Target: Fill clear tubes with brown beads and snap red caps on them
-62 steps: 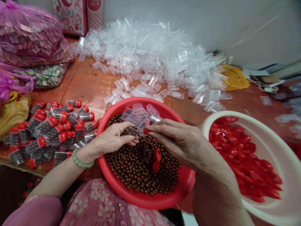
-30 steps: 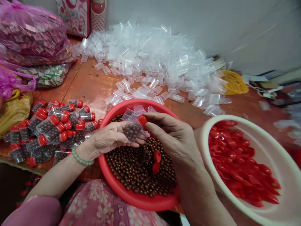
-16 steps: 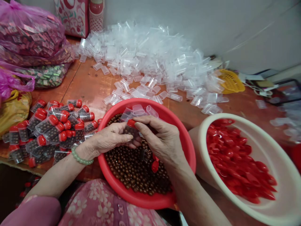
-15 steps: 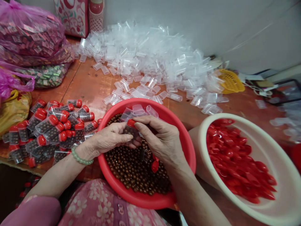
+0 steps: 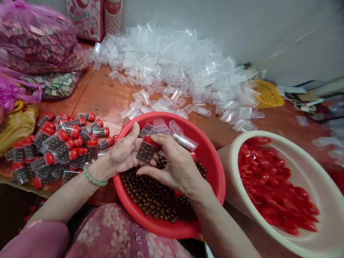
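A small clear plastic bottle (image 5: 146, 153) with a red cap, full of dark brown beads, lies tilted across the fingers of my left hand (image 5: 125, 152). The left palm faces up and its thumb stands away from the bottle. My right hand (image 5: 178, 166) reaches over from the right, fingertips touching the cap's edge, thumb stretched out below the bottle. Both hands are above a red basin (image 5: 213, 200) holding loose brown beads (image 5: 158, 200). Several clear empty bottles (image 5: 185, 141) lie in the basin's far side. Bits of red show beside and under the right hand.
Filled red-capped bottles (image 5: 59, 145) are heaped at left. A cream basin (image 5: 232, 168) of red caps (image 5: 271, 186) stands at right. Clear empty bottles (image 5: 161, 61) are piled behind, near a yellow basket (image 5: 270, 94). Pink plastic bags (image 5: 40, 43) stand at the far left.
My left thumb has lifted off the bottle and spread upward. My right thumb has left the cap and moved down past the bottle's base. The bottle now shows more fully.
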Demonstrator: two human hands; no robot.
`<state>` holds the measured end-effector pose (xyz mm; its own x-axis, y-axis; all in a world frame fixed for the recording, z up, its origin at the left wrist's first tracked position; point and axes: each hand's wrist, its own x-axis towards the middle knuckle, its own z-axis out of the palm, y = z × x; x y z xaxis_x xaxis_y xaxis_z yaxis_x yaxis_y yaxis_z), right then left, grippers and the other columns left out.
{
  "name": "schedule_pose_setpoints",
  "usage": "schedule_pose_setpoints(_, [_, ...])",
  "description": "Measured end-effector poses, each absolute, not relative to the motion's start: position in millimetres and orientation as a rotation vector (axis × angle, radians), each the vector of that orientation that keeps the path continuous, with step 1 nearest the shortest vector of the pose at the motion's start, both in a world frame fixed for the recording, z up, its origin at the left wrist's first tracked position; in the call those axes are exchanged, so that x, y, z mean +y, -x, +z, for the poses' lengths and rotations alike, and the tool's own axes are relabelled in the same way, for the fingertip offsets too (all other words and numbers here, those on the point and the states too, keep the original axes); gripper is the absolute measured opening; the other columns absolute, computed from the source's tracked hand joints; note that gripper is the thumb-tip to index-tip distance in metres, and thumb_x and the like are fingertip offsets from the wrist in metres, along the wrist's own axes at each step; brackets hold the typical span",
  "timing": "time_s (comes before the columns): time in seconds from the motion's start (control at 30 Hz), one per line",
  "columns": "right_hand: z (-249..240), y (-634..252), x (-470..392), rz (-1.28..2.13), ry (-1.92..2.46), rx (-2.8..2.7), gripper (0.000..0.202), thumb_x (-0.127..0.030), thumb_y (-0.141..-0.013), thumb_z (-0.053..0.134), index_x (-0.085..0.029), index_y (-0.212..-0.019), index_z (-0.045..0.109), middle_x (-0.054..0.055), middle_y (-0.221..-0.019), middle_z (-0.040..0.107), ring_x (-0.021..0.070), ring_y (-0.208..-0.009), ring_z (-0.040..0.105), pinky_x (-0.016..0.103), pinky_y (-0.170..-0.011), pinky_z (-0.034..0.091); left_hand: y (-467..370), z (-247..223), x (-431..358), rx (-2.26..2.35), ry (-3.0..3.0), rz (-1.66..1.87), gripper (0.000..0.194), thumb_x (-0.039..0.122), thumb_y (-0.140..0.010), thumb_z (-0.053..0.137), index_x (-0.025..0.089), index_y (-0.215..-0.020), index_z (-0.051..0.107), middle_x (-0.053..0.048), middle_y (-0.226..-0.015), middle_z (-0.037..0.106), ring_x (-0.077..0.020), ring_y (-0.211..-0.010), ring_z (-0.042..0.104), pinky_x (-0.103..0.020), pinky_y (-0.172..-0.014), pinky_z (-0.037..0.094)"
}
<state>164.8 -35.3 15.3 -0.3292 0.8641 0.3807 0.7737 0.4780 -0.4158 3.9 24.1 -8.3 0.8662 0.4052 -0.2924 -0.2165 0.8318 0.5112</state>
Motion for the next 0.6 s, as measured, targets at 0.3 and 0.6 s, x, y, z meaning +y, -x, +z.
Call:
schedule_pose_setpoints(0.3, [3.4, -152.3, -32.6, -0.239, 1.377, -2.226, 0.048, -0.045, -0.083, 0.062, -0.012, -0.115, 0.049, 0.013, -0.088, 0.068, 0.0257, -0.079, 0.064, 0.038, -0.069, 0.05, -14.5, -9.8, 19.1, 0.538, -0.523, 0.438, 0.057, 0.044, -0.101, 0.025, 0.009, -0.091, 0.07, -0.007, -0.063, 0.068, -0.0128, -0.05, 0.061, -0.025, -0.059, 0.052])
schedule_pose_setpoints(0.6, [1.6, -150.1, -30.5, -0.228, 1.292, -2.245, 0.044, -0.037, -0.081, 0.064, -0.012, -0.114, 0.05, 0.014, -0.09, 0.068, 0.0265, -0.079, 0.063, 0.039, -0.068, 0.05, -19.5, -1.1, 16.2, 0.69, -0.465, 0.571, 0.032, 0.02, -0.092, 0.041, 0.012, -0.072, 0.065, -0.003, -0.057, 0.064, -0.012, -0.05, 0.06, -0.023, -0.055, 0.05])
